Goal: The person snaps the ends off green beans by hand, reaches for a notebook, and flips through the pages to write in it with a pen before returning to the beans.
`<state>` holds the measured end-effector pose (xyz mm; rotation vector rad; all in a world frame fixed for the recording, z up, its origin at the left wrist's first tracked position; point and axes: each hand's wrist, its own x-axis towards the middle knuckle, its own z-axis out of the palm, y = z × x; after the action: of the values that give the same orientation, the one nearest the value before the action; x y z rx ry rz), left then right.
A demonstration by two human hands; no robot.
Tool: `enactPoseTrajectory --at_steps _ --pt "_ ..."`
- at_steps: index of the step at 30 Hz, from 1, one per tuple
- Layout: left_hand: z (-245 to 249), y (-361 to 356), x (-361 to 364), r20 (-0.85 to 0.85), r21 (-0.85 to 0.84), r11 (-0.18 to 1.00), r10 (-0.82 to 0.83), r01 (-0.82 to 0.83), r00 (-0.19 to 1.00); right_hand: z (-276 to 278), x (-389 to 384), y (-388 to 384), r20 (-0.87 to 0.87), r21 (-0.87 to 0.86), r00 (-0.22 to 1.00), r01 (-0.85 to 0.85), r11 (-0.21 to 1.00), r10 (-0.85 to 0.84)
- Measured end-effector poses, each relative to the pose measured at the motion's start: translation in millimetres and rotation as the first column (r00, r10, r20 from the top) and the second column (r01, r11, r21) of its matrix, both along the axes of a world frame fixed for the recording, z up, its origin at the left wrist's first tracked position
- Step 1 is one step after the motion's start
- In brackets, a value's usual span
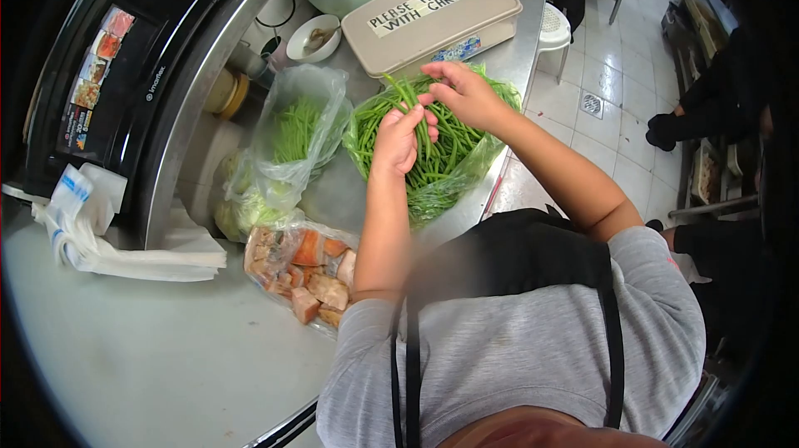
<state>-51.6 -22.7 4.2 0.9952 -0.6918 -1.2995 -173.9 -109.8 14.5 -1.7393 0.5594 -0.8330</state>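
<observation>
A big clear plastic bag (433, 198) spreads open on the metal counter, heaped with long green beans (449, 148). Over the heap, my left hand (399, 138) is closed around a few green beans, whose ends stick up past the thumb. Close beside it, my right hand (468, 97) has its fingers apart and bent, with the fingertips near the held beans. Whether a fingertip touches a bean, I cannot make out clearly.
Left of the beans lie a smaller bag of cut green pieces (295, 127) and a bag of meat chunks (320, 277). Behind stand a lidded beige box (433, 15) and a white bowl (314, 38). A black appliance (125, 57) is at far left. Other people's legs show at right.
</observation>
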Motion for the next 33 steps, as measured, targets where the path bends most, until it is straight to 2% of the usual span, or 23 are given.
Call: enactPoseTrajectory --at_steps 1,2,3,4,7,10,11,13,15,16,17,18,19,20,22,25,28,29,30,31,32,33 --pt "-0.2 0.0 -0.3 0.025 0.008 1.0 -0.004 0.003 1.0 12.2 -1.4 1.5 -0.001 -0.091 1.0 0.002 0.996 -0.002" --pt "-0.5 0.1 -0.4 0.051 0.017 1.0 -0.007 0.007 0.999 17.1 -1.3 0.1 -0.027 -0.322 0.998 0.042 0.946 -0.054" --pt "-0.7 0.3 -0.4 0.078 0.026 1.0 -0.011 0.009 0.997 21.1 -0.4 -3.9 -0.041 -0.536 0.993 0.071 0.841 -0.109" --pt "-0.6 0.8 0.6 0.133 0.05 0.999 -0.023 0.017 0.991 23.9 0.6 -8.1 -0.04 -0.721 0.985 0.087 0.688 -0.166" --pt "0.5 5.6 6.4 0.277 0.116 0.993 -0.06 0.029 0.959 28.2 3.3 -17.0 -0.046 -0.905 0.947 0.096 0.415 -0.319" --pt "5.1 9.5 11.3 0.352 0.158 0.987 -0.078 0.023 0.933 26.3 3.7 -25.4 -0.177 -0.955 0.922 -0.076 0.288 -0.343" --pt "6.5 10.6 12.9 0.351 0.169 0.986 -0.076 0.017 0.933 25.9 3.3 -25.8 -0.245 -0.937 0.91 -0.135 0.321 -0.333" --pt "7.2 11.2 14.6 0.351 0.173 0.985 -0.06 -0.001 0.934 24.7 2.8 -24.8 -0.379 -0.889 0.873 -0.251 0.383 -0.306" --pt "3.4 11.8 15.2 0.352 0.162 0.986 -0.036 -0.024 0.935 7.4 5.7 -20.6 -0.317 -0.805 0.923 -0.139 0.577 -0.219" --pt "-0.5 11.9 14.7 0.255 0.15 0.989 -0.038 0.0 0.966 -2.5 8.3 -18.3 -0.277 -0.74 0.943 -0.089 0.667 -0.182" --pt "-5.7 11.5 13.3 0.156 0.135 0.991 -0.043 0.022 0.987 -10.2 10.8 -16.7 -0.222 -0.534 0.971 -0.047 0.844 -0.086" --pt "-7.7 10.9 11.0 0.055 0.117 0.992 -0.05 0.044 0.997 -15.8 13.0 -14.7 -0.141 -0.283 0.99 -0.03 0.959 -0.011" --pt "-8.6 9.8 8.5 0.032 0.103 0.994 -0.048 0.045 0.998 -20.2 13.5 -12.9 -0.043 -0.008 0.998 -0.04 0.999 0.04" --pt "-8.0 8.2 5.2 0.007 0.089 0.995 -0.047 0.046 0.999 -23.2 13.8 -11.2 0.063 0.16 0.997 -0.053 0.986 0.043" --pt "-6.5 4.8 2.3 0.003 0.07 0.997 -0.044 0.044 0.999 -24.1 15.8 -5.6 0.268 0.471 0.963 -0.121 0.874 -0.011" --pt "2.5 5.4 0.3 -0.039 0.05 0.998 -0.038 0.04 0.999 -13.5 11.4 -0.2 0.495 0.63 0.868 -0.329 0.703 -0.038" --pt "1.8 3.1 -2.4 -0.186 -0.041 0.999 -0.015 0.008 0.982 -9.9 12.9 1.0 0.487 0.582 0.866 -0.416 0.699 0.11" --pt "0.3 3.2 -3.0 -0.112 -0.027 0.997 0.068 -0.071 0.991 -9.9 11.4 5.1 0.272 0.368 0.943 -0.285 0.885 0.19" --pt "-0.7 2.4 -3.7 -0.034 -0.023 0.988 0.149 -0.15 0.988 -9.6 9.2 10.9 0.035 0.08 0.981 -0.191 0.978 0.189" --pt "-1.7 0.8 -4.4 0.044 -0.025 0.973 0.228 -0.228 0.973 -9.8 7.4 14.9 -0.189 -0.235 0.976 -0.149 0.961 0.105" --pt "-5.8 -2.1 -3.8 0.139 -0.057 0.947 0.322 -0.317 0.936 -19.1 7.7 15.4 -0.34 -0.526 0.94 -0.224 0.821 0.038" --pt "-4.9 -4.5 -0.9 0.162 -0.07 0.917 0.4 -0.394 0.902 -24.3 5.7 18.0 -0.382 -0.541 0.924 -0.232 0.808 0.01"
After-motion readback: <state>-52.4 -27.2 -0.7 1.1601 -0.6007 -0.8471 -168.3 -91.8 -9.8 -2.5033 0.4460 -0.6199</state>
